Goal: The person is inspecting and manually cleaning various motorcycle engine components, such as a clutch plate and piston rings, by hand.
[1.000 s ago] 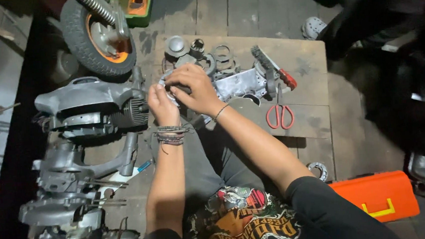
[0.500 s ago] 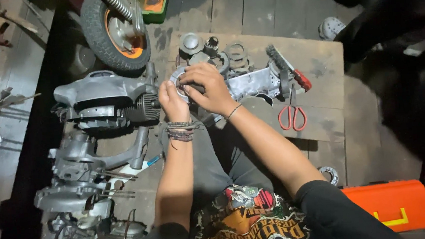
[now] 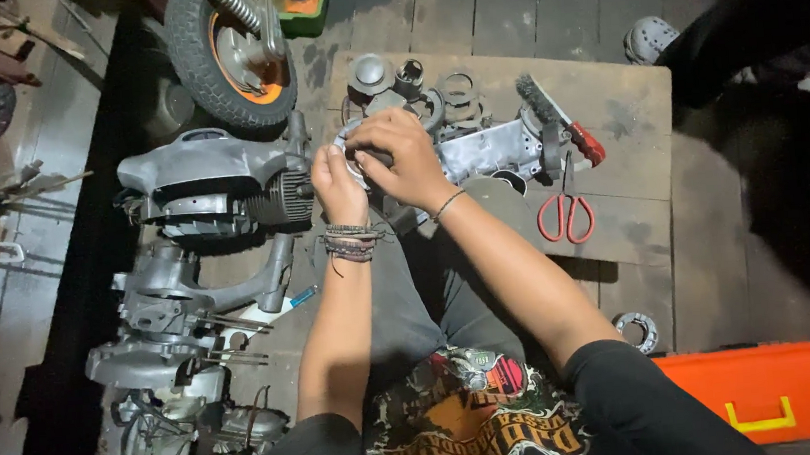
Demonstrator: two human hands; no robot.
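My left hand (image 3: pixel 338 187) and my right hand (image 3: pixel 402 156) are closed together over a small round grey metal part (image 3: pixel 349 138), which my fingers mostly hide. They work just left of a silver engine casing (image 3: pixel 493 149) lying on a wooden board (image 3: pixel 627 107). My left wrist wears several braided bracelets. A thin bracelet sits on my right wrist.
A grey engine block (image 3: pixel 212 184) lies left of my hands, with more engine parts (image 3: pixel 169 320) below it. A small wheel (image 3: pixel 227 55) stands at the top. Red scissors (image 3: pixel 566 214), a red-handled brush (image 3: pixel 559 122), loose rings (image 3: pixel 457 91) and an orange toolbox (image 3: pixel 768 392) lie to the right.
The view has shifted a little, so everything sits further right and lower. Both hands stay closed on the same part with only slight finger movement.
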